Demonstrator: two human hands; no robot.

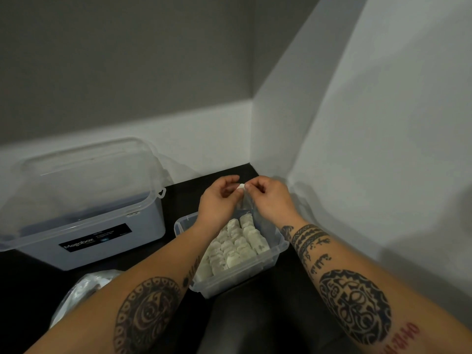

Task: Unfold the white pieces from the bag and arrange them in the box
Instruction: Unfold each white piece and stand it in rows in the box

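At the far left of the counter (178, 198) stands a large translucent bin (84, 200), lid on, with a dark label on its front; it plays no evident part in the work. Below it, at the lower left and partly hidden behind the left forearm, lies the bag (81, 292), crumpled and pale. Its contents cannot be made out, so the number of pieces left in it cannot be told. At centre, the box (237, 279), small and clear-walled, sits on the counter between the two forearms. Rows of arranged pieces (235, 246) cover most of its floor, packed side by side, and some bare floor shows along its right side. Above the far end of the box, the left hand (219, 198) and the right hand (268, 198) meet, each pinching with its fingertips the one small white piece (240, 187) held between them, clear of the box. Judgement: the task is well advanced, the box being largely filled, and the piece in hand is at the unfolding step and not yet placed. Remaining work, as judged: open this piece, set it in the free space, and deal with whatever the bag holds. To the right rises a plain pale wall (383, 123).
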